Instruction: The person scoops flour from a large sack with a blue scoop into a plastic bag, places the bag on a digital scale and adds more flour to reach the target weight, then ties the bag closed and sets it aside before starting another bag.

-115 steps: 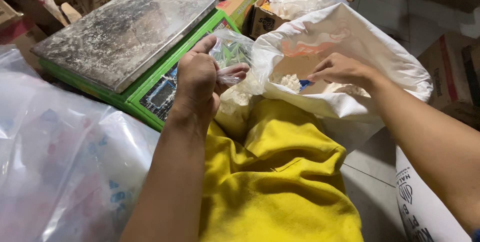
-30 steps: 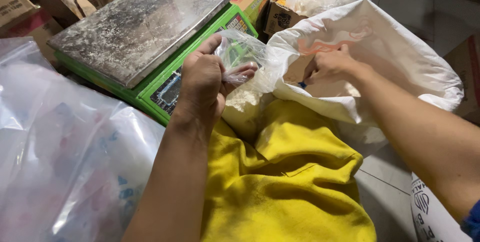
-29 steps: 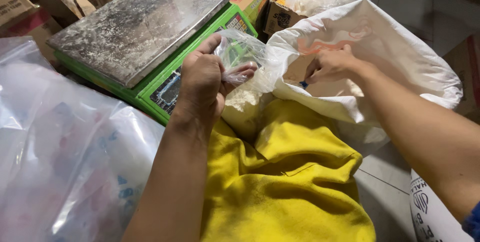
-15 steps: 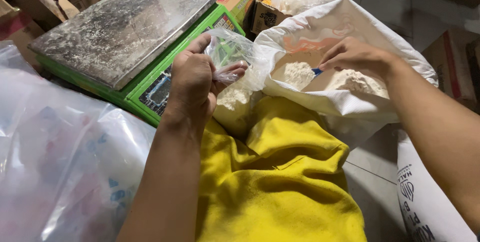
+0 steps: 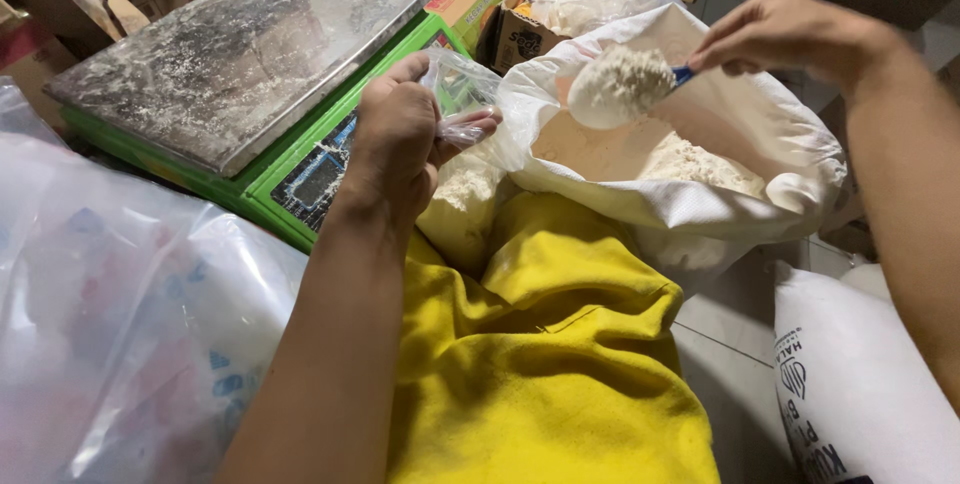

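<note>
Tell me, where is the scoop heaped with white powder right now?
The scoop is in the right hand, held in the air above the open white sack, just right of the small clear bag that the left hand holds.

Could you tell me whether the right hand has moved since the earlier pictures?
Yes. The right hand has risen out of the white sack, lifting a heaped scoop of white powder above its rim; earlier it reached down inside the sack.

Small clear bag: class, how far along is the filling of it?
Done: the small clear bag already holds some white powder. In hand: the left hand holds its mouth open; the right hand lifts a heaped scoop over the big sack. Left: tipping it in; the scale carries nothing.
</note>
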